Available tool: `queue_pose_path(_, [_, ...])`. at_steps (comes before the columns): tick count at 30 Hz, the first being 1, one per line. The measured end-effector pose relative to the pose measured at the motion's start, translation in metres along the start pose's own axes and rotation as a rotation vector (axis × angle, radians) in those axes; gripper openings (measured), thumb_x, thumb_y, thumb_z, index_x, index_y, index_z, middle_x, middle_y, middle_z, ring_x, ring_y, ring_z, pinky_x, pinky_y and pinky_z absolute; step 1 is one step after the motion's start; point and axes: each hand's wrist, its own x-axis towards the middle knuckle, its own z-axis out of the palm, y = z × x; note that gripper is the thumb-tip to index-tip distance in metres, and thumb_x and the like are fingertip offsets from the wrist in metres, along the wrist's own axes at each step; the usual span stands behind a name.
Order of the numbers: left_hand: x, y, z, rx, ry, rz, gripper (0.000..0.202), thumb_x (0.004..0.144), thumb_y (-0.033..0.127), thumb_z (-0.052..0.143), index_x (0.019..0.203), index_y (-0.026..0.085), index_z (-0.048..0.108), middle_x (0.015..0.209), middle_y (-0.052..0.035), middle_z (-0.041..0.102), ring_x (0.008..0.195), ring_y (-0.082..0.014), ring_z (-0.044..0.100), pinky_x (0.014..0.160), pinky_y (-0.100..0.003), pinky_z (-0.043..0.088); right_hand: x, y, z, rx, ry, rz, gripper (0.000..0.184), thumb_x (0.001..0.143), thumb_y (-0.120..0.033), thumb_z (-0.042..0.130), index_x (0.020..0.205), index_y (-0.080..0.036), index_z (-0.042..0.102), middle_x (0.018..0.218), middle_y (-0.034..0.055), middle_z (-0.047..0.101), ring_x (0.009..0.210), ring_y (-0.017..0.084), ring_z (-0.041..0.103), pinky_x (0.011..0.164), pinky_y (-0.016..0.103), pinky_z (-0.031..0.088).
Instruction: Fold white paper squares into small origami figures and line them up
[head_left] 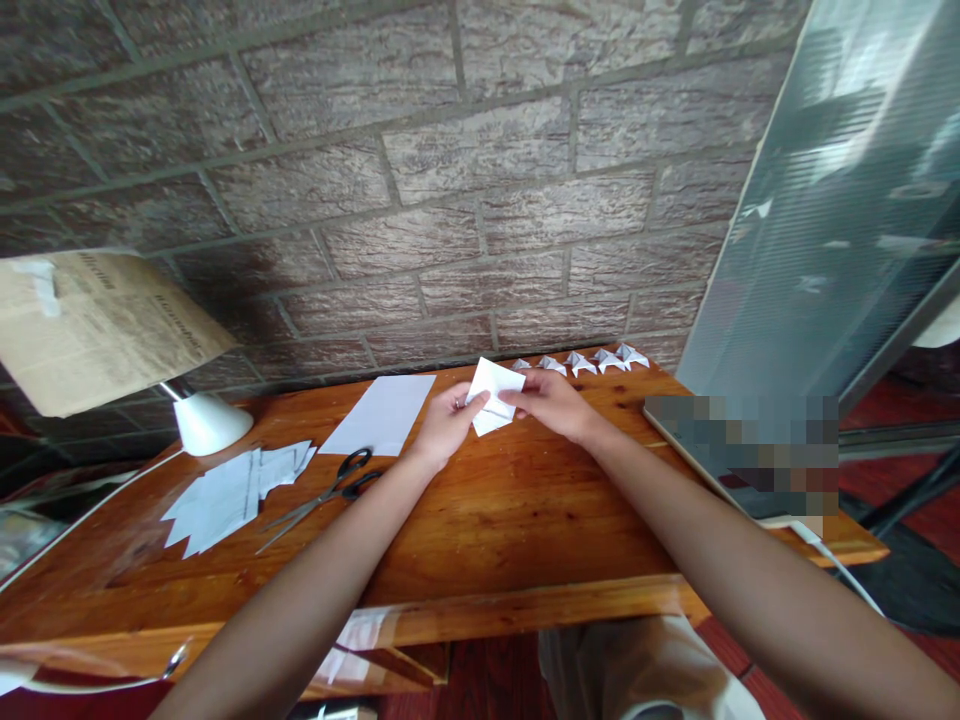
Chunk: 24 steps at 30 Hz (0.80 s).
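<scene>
Pinching folded white paper (491, 378) in both left hand (446, 425) and right hand (559, 402), above wooden desk (510, 510), near row of pointed paper shapes (580, 363), right of black-handled scissors (332, 492)

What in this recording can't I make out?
All in the head view:
Some fingers of the left hand and right hand: hidden behind the folded paper they hold.
Marks on that paper: too small to read.
Leftmost paper star by the wall: lower part hidden by the right hand.
Laptop: much of its top covered by pixelated blocks.
Lampshade lettering: mostly too blurred to read.
</scene>
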Motion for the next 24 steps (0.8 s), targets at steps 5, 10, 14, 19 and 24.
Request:
queue_pose_path(5, [-0.0004,-0.0001,0.001,0.004,0.054,0.03,0.037,0.067,0.045,0.076,0.087,0.014,0.069,0.072,0.0003,0.067,0.063,-0.0119,0.057,0.06,-0.022,0.042,-0.0041,-0.0054,0.0037,0.092,-0.04,-0.009,0.036,0.058,-0.037,0.083,0.079,-0.015,0.064,0.072,0.0001,0.066,0.065,0.012,0.059,0.056,0.022,0.044])
queue_pose_path(10, [0.0009,-0.0015,0.0001,-0.125,0.097,-0.007,0.036,0.059,0.037,0.081,0.084,0.015,0.069,0.075,-0.0009,0.069,0.065,-0.013,0.06,0.065,-0.024,0.045,-0.005,-0.0062,0.0054,0.048,-0.104,-0.058,0.034,0.064,-0.037,0.08,0.087,-0.015,0.071,0.076,0.0012,0.068,0.065,0.012,0.058,0.061,0.025,0.046])
queue_pose_path(14, [0.0003,-0.0003,0.0018,-0.274,0.071,-0.093,0.038,0.058,0.035,0.084,0.088,0.017,0.069,0.081,-0.002,0.071,0.072,-0.0146,0.063,0.073,-0.028,0.05,-0.0014,-0.0014,0.0022,0.026,-0.054,-0.073,0.029,0.067,-0.038,0.076,0.086,-0.016,0.072,0.073,0.0007,0.067,0.058,0.011,0.054,0.058,0.026,0.045])
queue_pose_path(19, [-0.0004,0.0007,0.0039,-0.355,0.018,-0.168,0.04,0.059,0.034,0.085,0.092,0.017,0.071,0.09,-0.004,0.072,0.079,-0.0155,0.066,0.082,-0.032,0.052,0.0,0.0016,0.0012,0.047,-0.006,-0.106,0.031,0.064,-0.037,0.079,0.086,-0.016,0.069,0.081,0.0028,0.069,0.067,0.013,0.06,0.06,0.027,0.048])
queue_pose_path(24, [-0.0008,-0.0006,0.0049,-0.351,-0.017,-0.216,0.043,0.061,0.035,0.085,0.098,0.018,0.071,0.093,-0.0059,0.073,0.079,-0.0163,0.066,0.084,-0.035,0.052,-0.0008,0.0013,0.0017,0.023,0.037,-0.084,0.033,0.062,-0.032,0.081,0.088,-0.017,0.066,0.081,0.0034,0.071,0.064,0.013,0.061,0.055,0.025,0.049])
